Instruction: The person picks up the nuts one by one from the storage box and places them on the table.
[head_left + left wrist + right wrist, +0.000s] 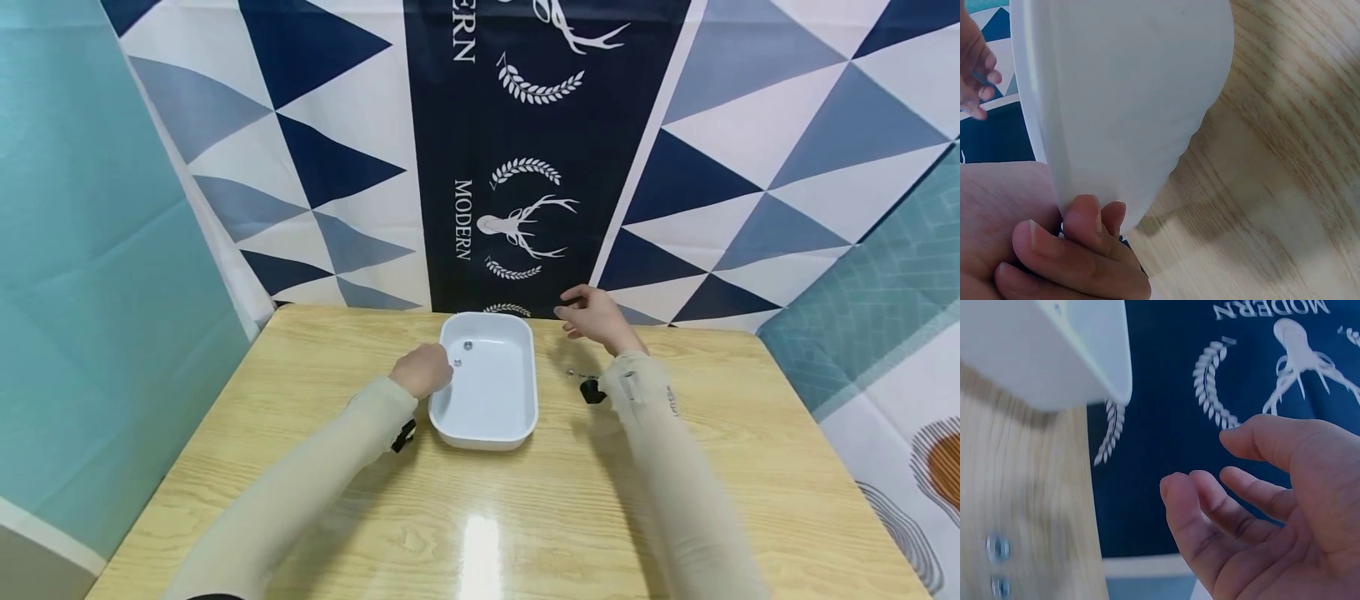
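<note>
A white rectangular basin (pixel 487 439) stands on the wooden table, with two small round metal pieces (pixel 468 345) lying inside near its left wall. My left hand (pixel 424 370) grips the basin's left rim. Close up in the left wrist view, its curled fingers (pixel 1085 250) meet the rim and outer wall. To the right of the basin, my right hand (pixel 596 318) is raised over the table's back edge. Its fingers (pixel 1185 500) bend loosely with a gap to the thumb, holding nothing. Small shiny metal pieces (pixel 997 547) lie on the table below that hand.
The wooden table (pixel 420 517) backs onto a patterned cloth (pixel 345 150) with triangles and a dark deer panel. Pale teal cloth (pixel 112 275) hangs along the left side. A black wrist-worn device (pixel 592 391) sits under the right sleeve, beside the metal pieces.
</note>
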`<action>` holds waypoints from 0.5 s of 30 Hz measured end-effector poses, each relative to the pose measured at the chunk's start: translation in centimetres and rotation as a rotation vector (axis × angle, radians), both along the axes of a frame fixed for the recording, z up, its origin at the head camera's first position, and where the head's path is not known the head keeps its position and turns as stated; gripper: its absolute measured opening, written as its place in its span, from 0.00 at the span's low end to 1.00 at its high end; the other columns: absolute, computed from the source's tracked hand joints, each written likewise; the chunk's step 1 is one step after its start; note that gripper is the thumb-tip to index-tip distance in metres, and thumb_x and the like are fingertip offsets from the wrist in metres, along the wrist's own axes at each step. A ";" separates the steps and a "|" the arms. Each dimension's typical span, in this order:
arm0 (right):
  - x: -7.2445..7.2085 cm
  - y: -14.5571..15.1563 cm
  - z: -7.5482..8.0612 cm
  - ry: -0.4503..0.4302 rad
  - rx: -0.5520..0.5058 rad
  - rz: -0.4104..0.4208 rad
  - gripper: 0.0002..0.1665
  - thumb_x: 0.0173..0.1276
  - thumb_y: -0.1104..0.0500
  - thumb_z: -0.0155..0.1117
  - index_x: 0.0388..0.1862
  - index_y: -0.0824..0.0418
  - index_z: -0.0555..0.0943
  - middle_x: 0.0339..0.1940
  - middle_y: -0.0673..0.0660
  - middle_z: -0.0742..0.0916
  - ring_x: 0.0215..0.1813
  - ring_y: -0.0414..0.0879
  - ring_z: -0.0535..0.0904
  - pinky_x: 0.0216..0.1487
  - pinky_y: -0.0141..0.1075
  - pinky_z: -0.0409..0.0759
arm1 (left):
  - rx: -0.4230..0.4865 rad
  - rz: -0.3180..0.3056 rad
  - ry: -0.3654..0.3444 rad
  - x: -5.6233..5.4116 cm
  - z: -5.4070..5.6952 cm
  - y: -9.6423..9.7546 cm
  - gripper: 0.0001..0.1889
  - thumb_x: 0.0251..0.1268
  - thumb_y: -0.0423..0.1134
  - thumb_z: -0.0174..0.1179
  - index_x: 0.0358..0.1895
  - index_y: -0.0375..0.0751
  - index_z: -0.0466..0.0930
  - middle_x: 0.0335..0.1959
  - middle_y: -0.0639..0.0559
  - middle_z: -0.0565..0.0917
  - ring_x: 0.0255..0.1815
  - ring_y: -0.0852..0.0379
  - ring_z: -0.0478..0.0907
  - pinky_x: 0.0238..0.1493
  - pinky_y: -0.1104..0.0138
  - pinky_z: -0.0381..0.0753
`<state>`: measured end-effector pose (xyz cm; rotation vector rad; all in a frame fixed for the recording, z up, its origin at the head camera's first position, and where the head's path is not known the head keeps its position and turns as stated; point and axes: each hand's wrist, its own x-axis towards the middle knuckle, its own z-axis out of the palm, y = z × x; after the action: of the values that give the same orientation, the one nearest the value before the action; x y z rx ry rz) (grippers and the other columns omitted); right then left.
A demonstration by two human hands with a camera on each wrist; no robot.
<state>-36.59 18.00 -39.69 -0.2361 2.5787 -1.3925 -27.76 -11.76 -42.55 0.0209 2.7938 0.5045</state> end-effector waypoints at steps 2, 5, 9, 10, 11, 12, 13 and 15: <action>0.0 -0.9 0.2 0.005 -0.017 0.004 0.29 0.77 0.56 0.61 0.70 0.70 0.69 0.51 0.67 0.80 0.39 0.48 0.85 0.48 0.44 0.89 | 0.000 -0.003 0.004 0.1 0.1 0.1 0.14 0.77 0.36 0.47 0.51 0.31 0.81 0.34 0.45 0.81 0.30 0.54 0.79 0.28 0.66 0.77; -0.1 -2.2 0.2 0.005 -0.050 0.012 0.29 0.76 0.57 0.62 0.70 0.70 0.69 0.51 0.67 0.81 0.40 0.52 0.86 0.46 0.41 0.89 | -0.001 -0.003 0.009 0.2 0.3 0.2 0.14 0.77 0.36 0.47 0.51 0.31 0.81 0.34 0.45 0.81 0.30 0.54 0.79 0.28 0.66 0.78; 0.0 -3.8 0.2 -0.005 -0.079 0.027 0.29 0.75 0.58 0.62 0.70 0.70 0.70 0.49 0.65 0.82 0.42 0.55 0.85 0.48 0.45 0.89 | -0.002 0.006 0.006 0.2 0.3 0.2 0.14 0.77 0.36 0.48 0.52 0.31 0.80 0.35 0.45 0.82 0.31 0.53 0.80 0.30 0.66 0.79; 0.0 -4.3 0.2 -0.009 -0.085 0.031 0.29 0.75 0.58 0.62 0.70 0.70 0.70 0.48 0.64 0.82 0.43 0.56 0.85 0.49 0.46 0.89 | -0.003 0.006 0.004 0.2 0.3 0.2 0.15 0.77 0.36 0.48 0.52 0.31 0.80 0.35 0.45 0.82 0.31 0.53 0.80 0.30 0.66 0.79; 0.1 -4.7 0.2 -0.009 -0.088 0.034 0.29 0.75 0.59 0.62 0.70 0.70 0.70 0.48 0.64 0.82 0.43 0.57 0.86 0.48 0.46 0.89 | -0.004 0.007 0.003 0.2 0.2 0.2 0.15 0.77 0.36 0.48 0.53 0.31 0.80 0.35 0.45 0.82 0.32 0.53 0.80 0.30 0.66 0.79; 0.2 -5.0 0.2 -0.012 -0.090 0.038 0.29 0.75 0.59 0.62 0.70 0.70 0.70 0.48 0.64 0.82 0.44 0.58 0.86 0.49 0.46 0.89 | -0.004 0.007 0.002 0.1 0.2 0.2 0.15 0.78 0.36 0.48 0.53 0.31 0.80 0.35 0.44 0.82 0.32 0.53 0.80 0.30 0.65 0.80; 0.3 -5.4 0.2 -0.016 -0.093 0.043 0.29 0.75 0.59 0.62 0.70 0.70 0.70 0.49 0.65 0.82 0.45 0.60 0.86 0.48 0.46 0.89 | -0.008 0.006 0.002 0.1 0.1 0.2 0.15 0.78 0.37 0.48 0.53 0.31 0.80 0.35 0.45 0.82 0.32 0.53 0.80 0.31 0.65 0.80; 0.4 -6.1 0.1 -0.028 -0.110 0.054 0.29 0.75 0.59 0.62 0.70 0.71 0.70 0.52 0.68 0.82 0.48 0.64 0.86 0.46 0.43 0.89 | -0.012 0.004 0.000 0.0 0.1 0.2 0.15 0.77 0.36 0.48 0.54 0.31 0.80 0.36 0.44 0.82 0.32 0.53 0.81 0.31 0.65 0.80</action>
<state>-36.22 11.93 -39.61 -0.2983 2.4575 -1.5086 -27.78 -11.55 -42.48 0.0133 2.7978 0.4880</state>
